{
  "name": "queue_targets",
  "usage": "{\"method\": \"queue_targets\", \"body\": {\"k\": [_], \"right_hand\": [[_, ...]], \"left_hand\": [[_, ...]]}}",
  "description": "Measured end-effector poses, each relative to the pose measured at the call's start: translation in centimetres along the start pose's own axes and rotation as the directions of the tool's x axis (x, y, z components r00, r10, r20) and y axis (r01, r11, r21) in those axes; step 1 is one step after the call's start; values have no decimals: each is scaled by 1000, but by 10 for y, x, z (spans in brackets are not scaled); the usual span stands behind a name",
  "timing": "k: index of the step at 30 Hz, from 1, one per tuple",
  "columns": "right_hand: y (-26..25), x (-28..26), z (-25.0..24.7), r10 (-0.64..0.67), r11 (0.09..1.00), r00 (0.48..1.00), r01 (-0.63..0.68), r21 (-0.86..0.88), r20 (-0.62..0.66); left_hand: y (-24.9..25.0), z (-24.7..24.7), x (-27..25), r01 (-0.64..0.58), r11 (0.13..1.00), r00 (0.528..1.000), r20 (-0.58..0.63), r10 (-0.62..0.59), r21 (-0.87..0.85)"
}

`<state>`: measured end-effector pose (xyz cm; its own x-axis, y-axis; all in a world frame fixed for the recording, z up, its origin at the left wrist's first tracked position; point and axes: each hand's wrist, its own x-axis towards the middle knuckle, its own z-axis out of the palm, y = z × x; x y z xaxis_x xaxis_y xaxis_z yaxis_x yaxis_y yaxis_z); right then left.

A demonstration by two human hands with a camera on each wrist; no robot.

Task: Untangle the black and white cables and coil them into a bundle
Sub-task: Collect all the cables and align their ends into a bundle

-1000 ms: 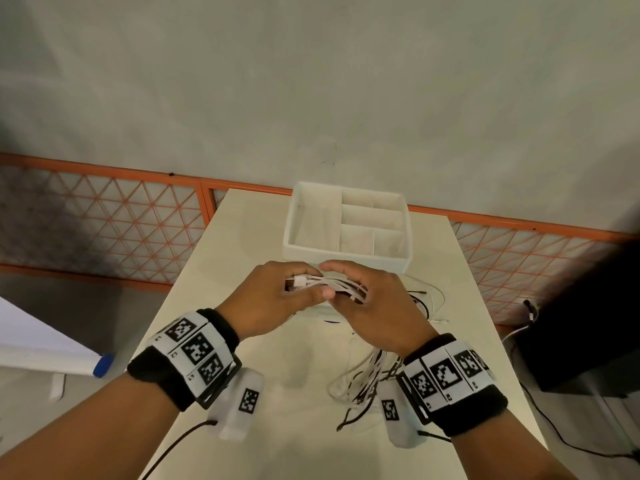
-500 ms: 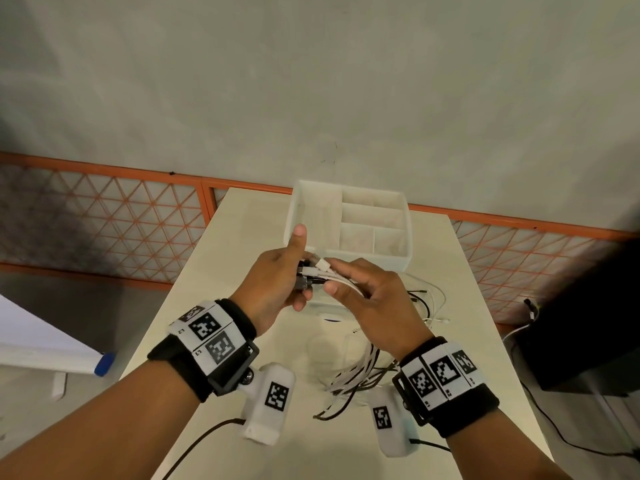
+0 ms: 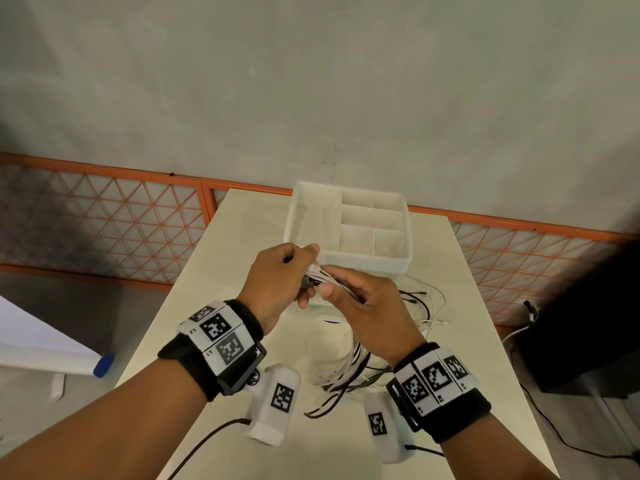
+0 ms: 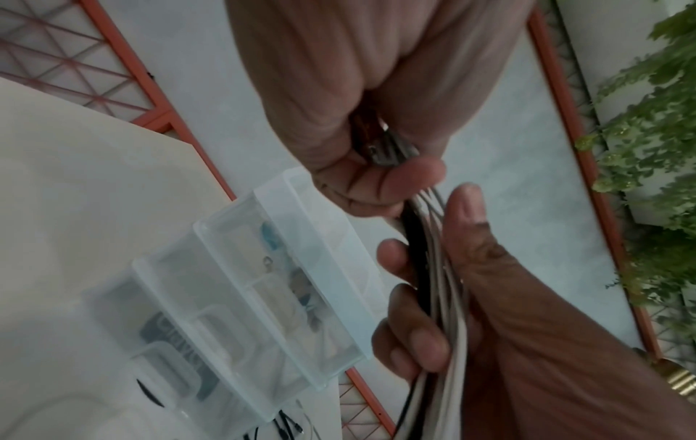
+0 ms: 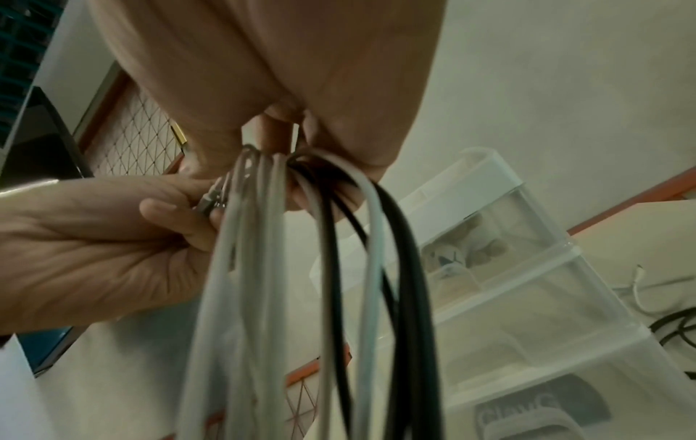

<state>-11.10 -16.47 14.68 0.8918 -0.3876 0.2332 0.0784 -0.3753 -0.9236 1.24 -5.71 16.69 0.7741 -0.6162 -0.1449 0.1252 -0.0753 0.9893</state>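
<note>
A coil of white and black cables (image 3: 320, 274) is held above the table between both hands. My left hand (image 3: 304, 271) curls round the coil's top and pinches a cable end with a metal plug (image 4: 380, 154). My right hand (image 3: 332, 284) grips the same coil just to the right, thumb across the strands (image 4: 440, 268). Long white and black loops (image 5: 301, 282) hang down from my right hand (image 5: 293, 154), and the left hand (image 5: 180, 208) pinches the plug beside them. The loops' lower ends (image 3: 341, 382) trail onto the table under my right wrist.
A white compartment tray (image 3: 367, 259) stands just behind the hands on the pale table (image 3: 242, 237). More loose black and white cables (image 3: 427, 306) lie on the table to the right. An orange mesh fence (image 3: 104, 220) runs behind; a dark box (image 3: 588, 341) stands on the floor at right.
The hands have risen slightly with the coil. My left thumb, raised half a second ago, has folded down over the cable ends.
</note>
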Motion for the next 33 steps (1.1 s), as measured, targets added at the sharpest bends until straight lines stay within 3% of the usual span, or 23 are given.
{"method": "queue_targets", "body": {"k": [3,7,11,14,17,22,25,28,33], "right_hand": [[4,-1,2,-19,998,996,14,-60,-82],[10,-2,5,-2,996,996,-6,-90,-86],[2,-4,5,-8,997,999,5,-71,-48],[4,-4,3,155,986,987,-157,-60,-35],[14,-1,-4,272,956,960,-277,-95,-60],[15,5,-6,147,951,987,-160,-265,-69],[11,7,-3,114,945,993,-117,-305,-29],[4,5,-1,160,961,987,-156,-231,2],[0,3,-3,31,991,993,-45,-124,-115]], "left_hand": [[1,0,-1,36,999,998,45,-36,-14],[4,0,-5,35,998,988,149,-41,42],[1,0,-4,-24,998,995,96,19,54],[1,-2,1,-64,998,997,-30,65,24],[3,-5,0,-30,999,1000,3,30,-19],[2,-7,-7,167,976,966,220,-134,-139],[3,-6,-4,183,969,970,191,-150,-168],[2,-5,0,125,978,987,119,-106,-166],[-2,-6,5,58,980,998,16,-56,-188]]}}
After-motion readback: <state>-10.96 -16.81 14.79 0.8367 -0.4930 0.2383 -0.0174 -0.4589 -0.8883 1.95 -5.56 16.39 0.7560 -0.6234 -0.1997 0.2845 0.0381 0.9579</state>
